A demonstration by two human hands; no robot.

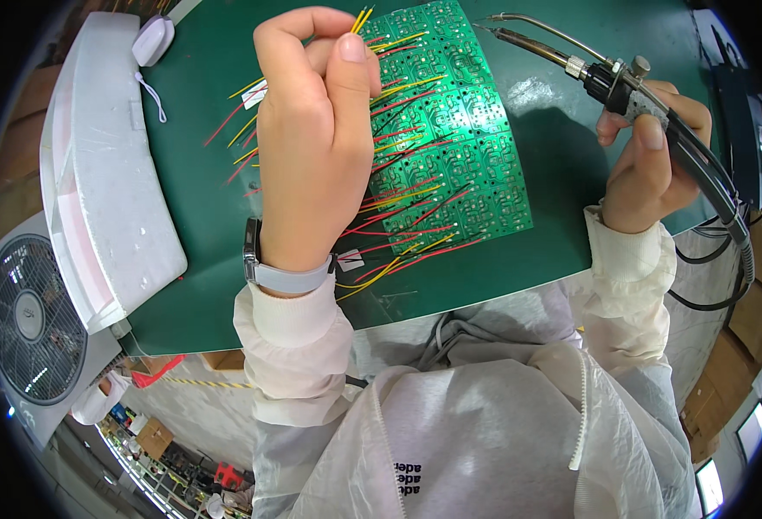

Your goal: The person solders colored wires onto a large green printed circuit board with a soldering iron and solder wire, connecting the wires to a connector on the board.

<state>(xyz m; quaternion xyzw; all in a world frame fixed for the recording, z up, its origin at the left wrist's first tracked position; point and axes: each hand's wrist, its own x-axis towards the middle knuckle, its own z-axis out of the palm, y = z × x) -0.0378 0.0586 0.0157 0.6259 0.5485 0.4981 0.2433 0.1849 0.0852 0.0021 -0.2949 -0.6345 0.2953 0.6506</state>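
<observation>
A green circuit board panel [502, 173] lies on the dark green work surface. Rows of thin red, yellow and black wires [398, 245] cross its left part and stick out past its edge. My left hand [316, 130], with a watch at the wrist, is over the panel's left side, thumb and fingers pinched on yellow wires [361, 21] whose tips point up. Off the panel's right side, my right hand [658, 164] grips a soldering iron [604, 80] with a thin metal guide tube along it. Its tip is near the panel's top right corner, apart from the board. The left hand covers part of the wires.
On the left stands a long white foam tray [108, 173], with a small pale case [153, 41] and its strap beside it. A fan [35, 316] is beyond the table's left edge. The iron's black cable [744, 259] loops down at the right edge.
</observation>
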